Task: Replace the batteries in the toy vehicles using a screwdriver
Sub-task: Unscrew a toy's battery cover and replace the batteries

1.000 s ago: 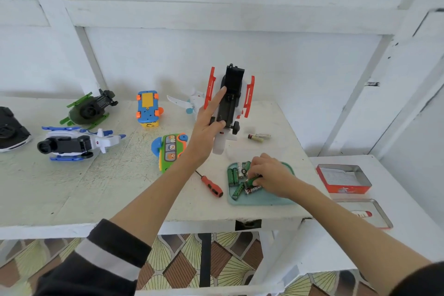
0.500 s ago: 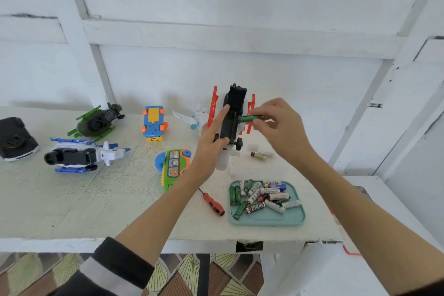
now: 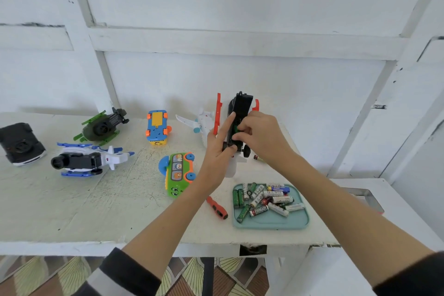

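Note:
My left hand [image 3: 217, 151] holds a toy aircraft [image 3: 241, 113] upright above the table, its black underside and red skids facing me. My right hand [image 3: 258, 134] presses a green battery [image 3: 236, 128] into the black battery bay; most of the battery is hidden by my fingers. A teal tray [image 3: 271, 223] with several loose batteries lies near the table's front edge. The red-handled screwdriver [image 3: 217, 208] lies on the table just left of the tray.
Other toys lie on the white table [image 3: 72, 211]: a green bus [image 3: 179, 173], a blue-orange car [image 3: 156, 127], a white-blue helicopter [image 3: 84, 160], a green helicopter [image 3: 102, 125], a black car [image 3: 20, 143], a white plane [image 3: 199, 122]. A metal tin [image 3: 367, 199] sits on the lower surface at right.
My right hand took a green battery from the tray, carried it up to the toy aircraft, and now pushes it into the bay. My left hand kept holding the toy.

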Action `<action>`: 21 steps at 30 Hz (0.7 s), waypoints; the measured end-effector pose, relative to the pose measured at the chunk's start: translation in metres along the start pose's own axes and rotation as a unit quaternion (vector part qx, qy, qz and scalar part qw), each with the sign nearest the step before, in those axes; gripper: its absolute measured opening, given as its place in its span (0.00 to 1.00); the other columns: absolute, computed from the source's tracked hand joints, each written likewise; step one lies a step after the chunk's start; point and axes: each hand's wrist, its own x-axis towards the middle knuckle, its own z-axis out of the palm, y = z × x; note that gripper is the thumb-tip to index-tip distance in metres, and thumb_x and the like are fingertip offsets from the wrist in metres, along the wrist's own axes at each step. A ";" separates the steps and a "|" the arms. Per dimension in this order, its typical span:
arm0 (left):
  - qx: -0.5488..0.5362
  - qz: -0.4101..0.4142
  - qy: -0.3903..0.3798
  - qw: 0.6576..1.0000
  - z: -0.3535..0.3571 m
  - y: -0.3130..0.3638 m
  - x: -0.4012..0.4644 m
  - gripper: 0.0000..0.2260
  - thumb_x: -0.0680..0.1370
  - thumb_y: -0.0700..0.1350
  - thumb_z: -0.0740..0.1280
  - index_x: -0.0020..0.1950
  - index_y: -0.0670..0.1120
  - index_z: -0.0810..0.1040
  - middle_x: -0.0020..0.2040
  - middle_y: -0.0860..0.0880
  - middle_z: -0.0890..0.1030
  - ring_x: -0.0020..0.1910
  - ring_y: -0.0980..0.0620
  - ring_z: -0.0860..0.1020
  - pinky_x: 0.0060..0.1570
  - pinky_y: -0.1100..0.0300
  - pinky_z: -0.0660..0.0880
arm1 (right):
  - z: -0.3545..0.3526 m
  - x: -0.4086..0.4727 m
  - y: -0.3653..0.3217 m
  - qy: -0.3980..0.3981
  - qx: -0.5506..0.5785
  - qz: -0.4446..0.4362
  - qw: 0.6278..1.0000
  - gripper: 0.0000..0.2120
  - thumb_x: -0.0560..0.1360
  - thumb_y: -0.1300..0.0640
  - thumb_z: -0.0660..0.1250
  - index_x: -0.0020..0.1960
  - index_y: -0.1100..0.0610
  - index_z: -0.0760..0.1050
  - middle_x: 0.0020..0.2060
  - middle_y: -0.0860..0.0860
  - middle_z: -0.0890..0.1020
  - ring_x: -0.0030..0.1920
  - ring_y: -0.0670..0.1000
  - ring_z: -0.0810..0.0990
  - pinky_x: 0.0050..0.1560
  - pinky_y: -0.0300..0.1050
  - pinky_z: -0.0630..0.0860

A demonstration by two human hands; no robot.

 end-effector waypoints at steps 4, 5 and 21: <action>-0.011 0.004 -0.001 1.000 0.002 0.000 -0.001 0.30 0.72 0.40 0.57 0.70 0.67 0.62 0.65 0.52 0.68 0.52 0.64 0.71 0.57 0.69 0.70 | -0.003 0.000 -0.002 -0.017 0.002 0.001 1.000 0.03 0.69 0.67 0.70 0.41 0.67 0.82 0.39 0.61 0.80 0.40 0.55 0.76 0.40 0.31 0.65; -0.011 0.004 0.000 1.000 0.002 -0.001 -0.001 0.30 0.72 0.40 0.57 0.70 0.67 0.61 0.66 0.51 0.68 0.51 0.64 0.71 0.57 0.67 0.70 | -0.003 0.000 -0.002 -0.025 -0.002 -0.004 1.000 0.04 0.70 0.68 0.69 0.43 0.67 0.82 0.40 0.62 0.80 0.41 0.56 0.77 0.41 0.32 0.64; -0.018 -0.007 0.013 1.000 0.011 -0.001 -0.001 0.34 0.77 0.27 0.55 0.70 0.64 0.63 0.69 0.44 0.64 0.55 0.68 0.72 0.54 0.72 0.70 | -0.002 -0.003 0.007 -0.085 -0.065 0.030 0.994 0.05 0.71 0.64 0.69 0.43 0.63 0.83 0.42 0.57 0.80 0.43 0.55 0.77 0.45 0.47 0.75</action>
